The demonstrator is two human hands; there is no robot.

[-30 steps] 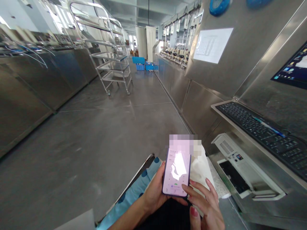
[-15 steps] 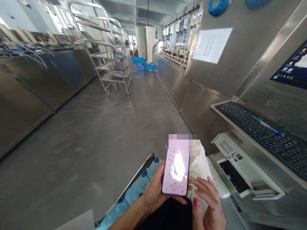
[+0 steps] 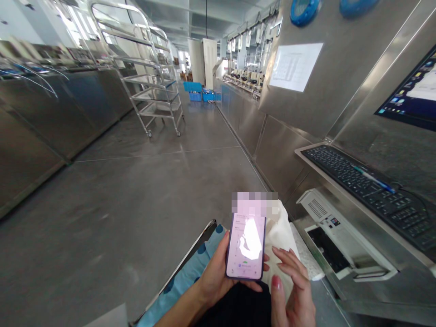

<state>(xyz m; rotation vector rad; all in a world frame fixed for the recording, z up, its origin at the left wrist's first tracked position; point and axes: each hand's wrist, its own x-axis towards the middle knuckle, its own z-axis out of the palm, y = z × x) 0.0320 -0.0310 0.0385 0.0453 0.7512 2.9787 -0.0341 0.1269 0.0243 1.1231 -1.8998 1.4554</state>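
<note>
A smartphone [image 3: 245, 254] with a lit, pinkish screen rests in my left hand [image 3: 218, 272], whose thumb lies along its left edge while fingertips show at the right edge. Glare covers the middle of the screen, and its top is pixelated. Just right of the phone, my right hand [image 3: 294, 286] is held apart from it with thumb and fingers spread, nothing in them. White cloth [image 3: 281, 234] lies beneath and beside the phone. Under my left forearm is blue fabric with dark dots [image 3: 189, 263].
At the right, a keyboard [image 3: 357, 181] with a pen [image 3: 374, 178] on it sits on a shelf below a monitor [image 3: 412, 97]. A pale device [image 3: 340, 236] is mounted lower. Ahead stand a wheeled metal rack [image 3: 153, 91] and blue crates [image 3: 194, 91] on the grey floor.
The view has shifted slightly, so everything sits a little further left. My right hand has moved slightly away from the phone; my left hand keeps holding it.
</note>
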